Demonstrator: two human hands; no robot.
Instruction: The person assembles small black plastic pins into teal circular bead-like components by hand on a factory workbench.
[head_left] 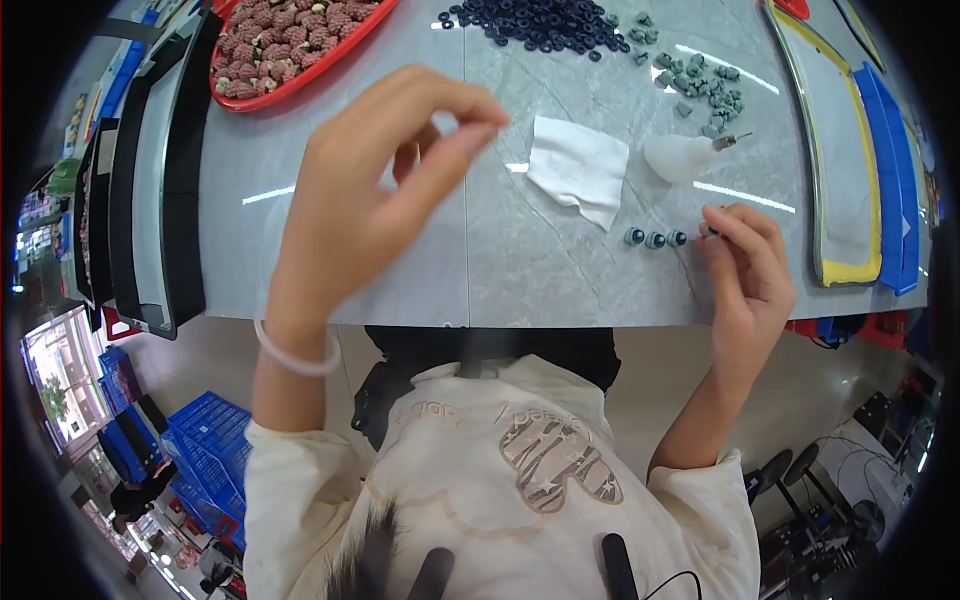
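My left hand (pixel 375 175) is raised over the left half of the table, thumb and fingertips pinched together; anything between them is too small to make out. At the right, my right hand (pixel 748 262) pinches a small grey-green part (pixel 709 231) just above the tabletop. Beside its fingertips stand three small cylindrical pieces (pixel 655 240) in a row, grey-green with dark tops. A white cloth (pixel 578 168) lies flat between my hands. Beyond the right hand is a translucent squeeze bottle (pixel 676 158) with a thin metal needle tip, lying tilted to the right.
A red tray (pixel 322 68) of reddish-brown knobbly parts sits at the far left. Black rings (pixel 545 22) and loose grey-green parts (pixel 708 88) are heaped at the back. A yellow-edged tray (pixel 832 150) and blue bin (pixel 893 180) line the right; black trays (pixel 150 190) line the left.
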